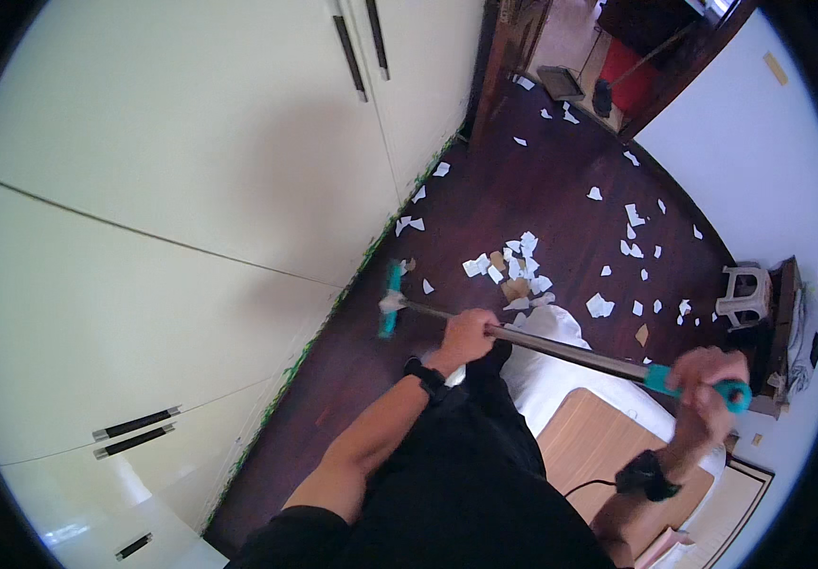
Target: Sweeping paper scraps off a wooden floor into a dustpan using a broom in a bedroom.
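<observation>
My left hand (pixel 469 337) is closed around the metal pole of a long-handled floor broom (pixel 565 350), near its lower part. Up at the teal grip end, my right hand (pixel 707 380) holds the same pole. The broom's teal head (pixel 392 301), slightly blurred, is at the dark wooden floor (pixel 352 355) close to the cabinet base. A loose cluster of torn white paper pieces (pixel 523 263) with some brown pieces lies to the right of the head. More white scraps (pixel 599 306) are scattered across the floor.
White cabinets (pixel 188 306) with dark handles line the left side. A white cloth (pixel 551 334) and a wooden board (pixel 594 448) are beside my legs. A plastic stool (pixel 744 295) stands by the right wall. A dustpan (pixel 560 83) lies at the doorway.
</observation>
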A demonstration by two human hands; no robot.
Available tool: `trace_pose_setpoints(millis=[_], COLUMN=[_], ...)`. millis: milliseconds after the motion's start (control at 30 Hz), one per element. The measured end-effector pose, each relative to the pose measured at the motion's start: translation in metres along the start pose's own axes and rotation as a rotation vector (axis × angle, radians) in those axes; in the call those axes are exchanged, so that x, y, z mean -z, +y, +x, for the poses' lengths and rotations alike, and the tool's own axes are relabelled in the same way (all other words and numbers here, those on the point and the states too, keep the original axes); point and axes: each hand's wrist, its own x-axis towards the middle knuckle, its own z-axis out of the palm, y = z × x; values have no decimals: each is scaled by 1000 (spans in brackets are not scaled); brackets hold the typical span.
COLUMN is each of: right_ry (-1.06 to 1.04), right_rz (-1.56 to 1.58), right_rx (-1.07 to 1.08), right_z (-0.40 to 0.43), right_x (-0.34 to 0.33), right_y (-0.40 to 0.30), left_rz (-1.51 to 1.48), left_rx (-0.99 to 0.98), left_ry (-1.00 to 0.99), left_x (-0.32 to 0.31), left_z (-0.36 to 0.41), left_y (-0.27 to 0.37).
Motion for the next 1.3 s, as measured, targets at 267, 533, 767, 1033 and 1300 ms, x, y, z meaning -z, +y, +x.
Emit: trace_pose_setpoints(millis=[267, 533, 767, 1033, 1300], right_ry=[-36, 27, -28, 288, 109], right_rz=[86, -79, -179, -20, 170], right_rx=[-378, -123, 209, -105, -406], right_z=[42, 88, 91, 49, 23], right_x=[26, 145, 199, 225, 169], right_y=[87, 38, 2, 72, 142], left_rz=[310, 148, 168, 344, 559], left_rx=[-19, -150, -165, -93, -80], left_ry=[310, 0, -222, -208, -64], left_x=[-52, -147, -161, -138, -135], left_z=[43, 163, 205, 196, 180], left_y=[-56, 71, 162, 115, -39])
